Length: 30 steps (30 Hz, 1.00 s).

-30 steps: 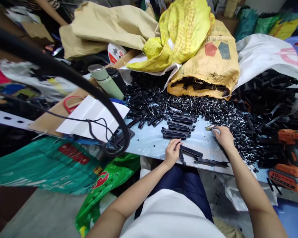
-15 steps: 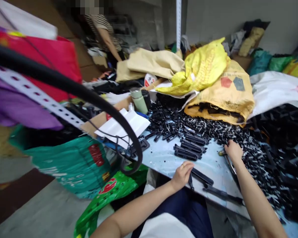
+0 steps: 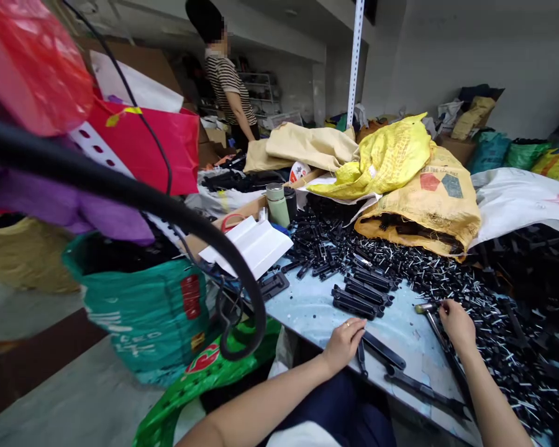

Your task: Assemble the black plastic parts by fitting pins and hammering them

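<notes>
My left hand point(image 3: 347, 343) is closed at the table's near edge, its fingertips pinching the end of a slim black plastic part point(image 3: 362, 359) that hangs down. A flat black plastic bar point(image 3: 382, 349) runs from beside those fingers to the right. My right hand point(image 3: 458, 327) has its fingers drawn together at the border of a heap of small black pieces with metal pins point(image 3: 487, 332); what lies between them is hidden. Just left of it is a hammer point(image 3: 426, 308) with a brass-coloured tip. A longer black part point(image 3: 423, 390) lies along the front edge.
Several black assembled parts point(image 3: 358, 302) lie in a row mid-table. A yellow sack point(image 3: 391, 158) and an orange sack point(image 3: 428, 217) stand behind the heap. A black curved tube point(image 3: 177, 214) crosses the left foreground. Another person point(image 3: 230, 87) stands at the back.
The view has tilted up, so the table sits lower in it. My right hand has shifted slightly right and nearer, away from the hammer head. My left hand keeps its pinch.
</notes>
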Motion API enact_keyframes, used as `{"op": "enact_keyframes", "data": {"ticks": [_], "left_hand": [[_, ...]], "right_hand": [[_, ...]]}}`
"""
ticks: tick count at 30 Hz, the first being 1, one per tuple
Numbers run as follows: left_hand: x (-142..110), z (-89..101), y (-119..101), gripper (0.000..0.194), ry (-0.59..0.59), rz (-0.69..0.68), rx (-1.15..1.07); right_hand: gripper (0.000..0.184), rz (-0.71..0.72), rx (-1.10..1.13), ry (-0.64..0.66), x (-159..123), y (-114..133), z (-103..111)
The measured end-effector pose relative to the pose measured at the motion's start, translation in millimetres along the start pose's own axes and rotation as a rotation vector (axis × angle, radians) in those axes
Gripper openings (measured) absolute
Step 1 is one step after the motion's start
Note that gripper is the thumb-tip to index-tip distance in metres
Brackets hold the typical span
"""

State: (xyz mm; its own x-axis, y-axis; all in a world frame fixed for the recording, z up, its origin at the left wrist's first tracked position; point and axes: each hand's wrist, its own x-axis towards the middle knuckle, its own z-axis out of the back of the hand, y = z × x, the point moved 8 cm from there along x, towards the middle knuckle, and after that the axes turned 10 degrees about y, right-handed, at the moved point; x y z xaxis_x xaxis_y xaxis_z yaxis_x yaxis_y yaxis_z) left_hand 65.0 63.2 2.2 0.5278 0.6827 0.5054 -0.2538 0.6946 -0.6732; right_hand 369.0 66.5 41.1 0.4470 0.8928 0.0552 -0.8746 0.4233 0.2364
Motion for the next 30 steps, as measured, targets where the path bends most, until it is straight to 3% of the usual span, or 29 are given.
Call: {"op": "enact_keyframes", "data": {"ticks": [5,10,17,20,24,30], "left_hand": [[-2,-1.7,7,0.025,0.023,-0.019,-0.016],[-19,19.1,14,0.022,-0.021,0.037,-0.082],[-30,20.3,20,0.02,0.005,0.054,-0.037],[-32,19.8,15,0.02,-0.002,0.001,0.044],[-33,20.3,9,0.02,-0.024,-0.073,0.144],[-33,20.7,6,0.021,-0.018,-0.105,0.2]], "right_hand": [[0.026,0.169,0.25,-0.008,-33,11,-10],[0.022,0.232,0.149,0.234,-83,30,-42],[0.026,0.222,-0.001,0.331,-82,56,-44],[0.021,0.272,0.156,0.281,-90,68,-41],[0.019,0.449,0.419,0.187,-123,85,-34],[0.021,0.633,0.322,-0.029,-154,98,-28]]}}
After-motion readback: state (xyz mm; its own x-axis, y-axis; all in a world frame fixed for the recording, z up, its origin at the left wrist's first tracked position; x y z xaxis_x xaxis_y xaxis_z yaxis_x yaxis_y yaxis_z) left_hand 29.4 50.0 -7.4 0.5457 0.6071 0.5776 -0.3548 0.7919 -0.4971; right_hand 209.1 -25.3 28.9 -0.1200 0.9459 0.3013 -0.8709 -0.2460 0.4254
